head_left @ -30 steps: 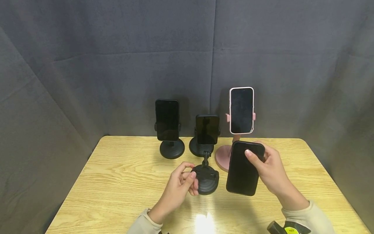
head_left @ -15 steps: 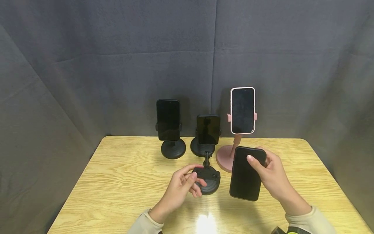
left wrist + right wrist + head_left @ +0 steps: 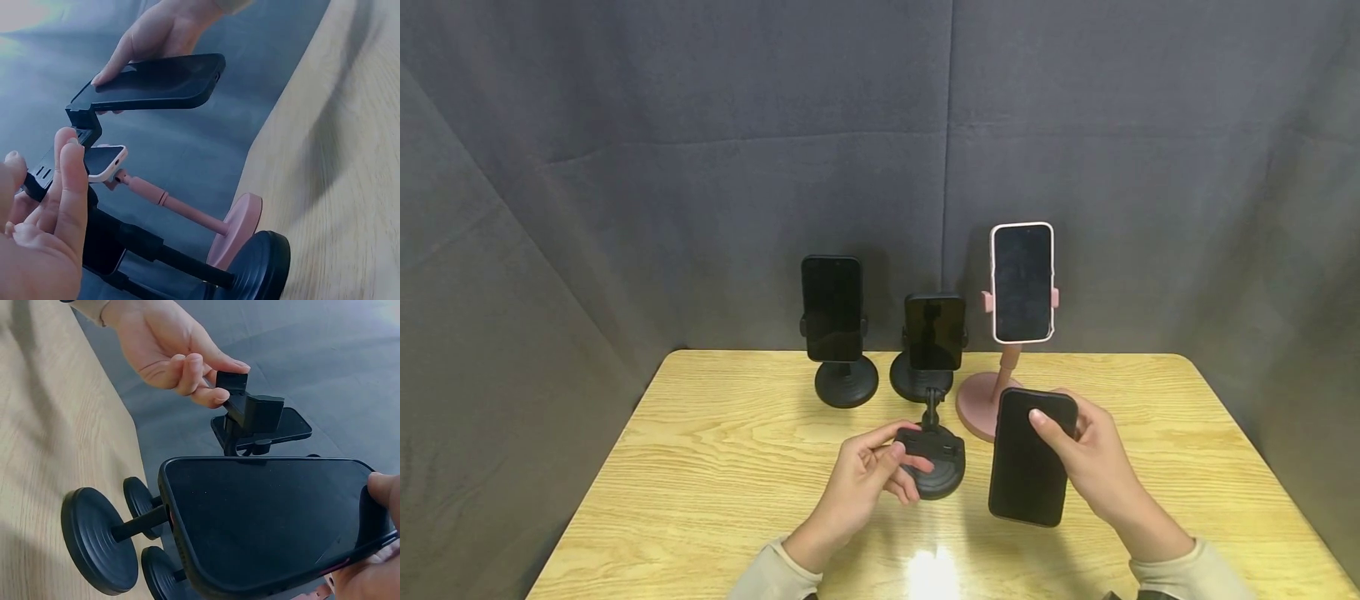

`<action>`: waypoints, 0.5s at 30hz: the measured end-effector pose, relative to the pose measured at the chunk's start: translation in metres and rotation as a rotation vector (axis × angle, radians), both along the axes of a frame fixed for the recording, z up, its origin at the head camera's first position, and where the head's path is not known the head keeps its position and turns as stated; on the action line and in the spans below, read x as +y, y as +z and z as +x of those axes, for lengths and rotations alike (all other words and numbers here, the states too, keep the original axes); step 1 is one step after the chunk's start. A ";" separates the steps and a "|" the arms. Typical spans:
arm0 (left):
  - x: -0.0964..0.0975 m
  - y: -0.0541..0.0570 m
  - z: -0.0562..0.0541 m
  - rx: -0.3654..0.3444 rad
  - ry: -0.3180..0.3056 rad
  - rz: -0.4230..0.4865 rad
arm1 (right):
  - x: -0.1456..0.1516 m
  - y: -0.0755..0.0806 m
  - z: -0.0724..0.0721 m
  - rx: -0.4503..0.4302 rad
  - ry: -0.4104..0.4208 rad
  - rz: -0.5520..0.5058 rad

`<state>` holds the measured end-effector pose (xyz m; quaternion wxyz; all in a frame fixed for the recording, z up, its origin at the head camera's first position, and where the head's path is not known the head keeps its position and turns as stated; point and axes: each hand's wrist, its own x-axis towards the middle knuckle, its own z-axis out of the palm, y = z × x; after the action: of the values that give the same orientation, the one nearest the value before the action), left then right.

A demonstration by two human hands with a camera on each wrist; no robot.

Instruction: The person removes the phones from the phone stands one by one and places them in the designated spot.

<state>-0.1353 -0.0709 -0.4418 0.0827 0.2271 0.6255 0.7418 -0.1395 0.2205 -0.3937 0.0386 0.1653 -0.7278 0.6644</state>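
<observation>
In my right hand (image 3: 1101, 458) I hold a black phone (image 3: 1028, 471) upright above the table, thumb on its screen and fingers behind it. My left hand (image 3: 861, 479) grips the left end of the clamp on a black phone stand (image 3: 946, 479). The right wrist view shows the thumb and fingertips pinching one end of this clamp (image 3: 259, 414), whose two ends stand apart with nothing between them. Just right of the stand is the held phone, apart from it in the head view.
Behind stand two black stands, one with a black phone (image 3: 832, 308) and one with a shorter phone (image 3: 934, 333). A pink stand (image 3: 981, 407) bears a white-framed phone (image 3: 1022, 283). Dark grey curtain (image 3: 737, 167) surrounds the wooden table (image 3: 700, 500).
My right hand has lowered the black phone toward the table's front edge. Some left fingers have spread a little to the right under the clamp. The stands behind have not moved.
</observation>
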 end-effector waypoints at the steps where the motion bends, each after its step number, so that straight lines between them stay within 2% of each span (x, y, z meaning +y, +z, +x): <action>1: 0.000 0.000 0.000 -0.001 0.003 -0.001 | 0.000 0.000 0.000 -0.001 0.001 0.000; 6: -0.001 0.002 0.000 -0.016 0.019 -0.008 | 0.001 -0.003 0.001 -0.009 0.000 0.010; 15: -0.006 0.003 0.002 0.010 0.042 -0.021 | 0.002 -0.006 0.004 -0.020 0.009 0.015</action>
<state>-0.1334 -0.0765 -0.4389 0.0662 0.2165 0.6382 0.7358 -0.1350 0.2223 -0.3997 0.0270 0.1624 -0.7324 0.6607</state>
